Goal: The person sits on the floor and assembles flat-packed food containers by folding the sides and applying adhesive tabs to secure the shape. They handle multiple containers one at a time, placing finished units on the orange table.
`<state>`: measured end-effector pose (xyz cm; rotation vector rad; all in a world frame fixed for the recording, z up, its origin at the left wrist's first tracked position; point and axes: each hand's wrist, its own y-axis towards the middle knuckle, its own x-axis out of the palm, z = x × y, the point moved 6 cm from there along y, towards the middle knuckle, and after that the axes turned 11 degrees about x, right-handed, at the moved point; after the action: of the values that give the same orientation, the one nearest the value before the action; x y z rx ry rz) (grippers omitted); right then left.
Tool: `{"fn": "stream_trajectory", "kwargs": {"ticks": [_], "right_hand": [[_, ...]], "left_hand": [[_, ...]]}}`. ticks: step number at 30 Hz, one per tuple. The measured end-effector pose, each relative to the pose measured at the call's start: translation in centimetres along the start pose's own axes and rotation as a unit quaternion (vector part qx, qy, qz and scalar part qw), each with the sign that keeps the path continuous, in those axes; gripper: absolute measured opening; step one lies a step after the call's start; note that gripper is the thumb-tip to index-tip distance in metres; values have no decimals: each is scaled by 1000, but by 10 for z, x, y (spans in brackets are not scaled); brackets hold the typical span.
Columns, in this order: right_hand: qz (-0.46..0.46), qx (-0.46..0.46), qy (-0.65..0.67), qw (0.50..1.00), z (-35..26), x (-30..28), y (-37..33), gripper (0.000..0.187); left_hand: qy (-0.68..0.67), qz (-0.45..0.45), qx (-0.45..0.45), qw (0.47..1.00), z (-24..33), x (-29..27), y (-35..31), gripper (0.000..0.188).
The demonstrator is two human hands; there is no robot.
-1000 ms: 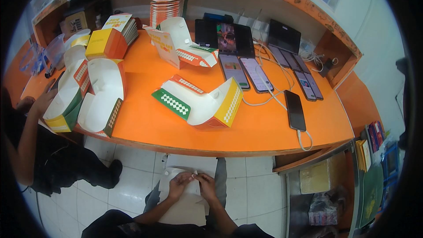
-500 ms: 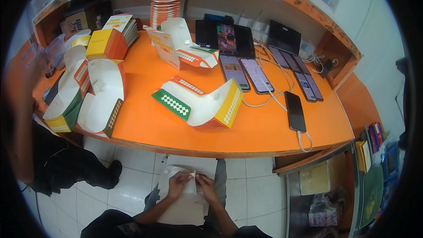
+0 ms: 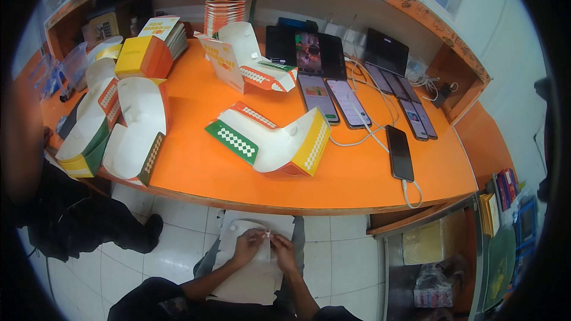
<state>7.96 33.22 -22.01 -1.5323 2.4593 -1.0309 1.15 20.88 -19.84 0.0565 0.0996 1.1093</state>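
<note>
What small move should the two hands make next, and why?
Perhaps the right hand should gently press the small white piece while the left hand steadies the pale cardboard sheet, because both hands meet at that piece, over the sheet.

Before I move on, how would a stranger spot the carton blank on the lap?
Find the orange desk, then drop below its front edge to the person's lap. The carton blank lies there, under the left hand and right hand. Unlike the printed boxes on the desk, it shows no coloured print.
</note>
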Motion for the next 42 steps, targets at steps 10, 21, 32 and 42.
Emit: {"fn": "stream_trajectory", "kwargs": {"ticks": [10,21,32,42], "right_hand": [[-3,-44,-6,999,-16,10,-7,13],[-13,-50,-51,997,-23,21,-6,33],[38,-95,-16,995,-5,4,3,37],[84,-88,43,992,-8,-2,5,28]], "left_hand": [[-180,-22,-33,983,-14,7,1,17],[-151,-78,0,985,-3,5,1,26],[17,-132,-38,990,44,-4,0,24],[24,-13,136,990,91,-30,2,16]]}}
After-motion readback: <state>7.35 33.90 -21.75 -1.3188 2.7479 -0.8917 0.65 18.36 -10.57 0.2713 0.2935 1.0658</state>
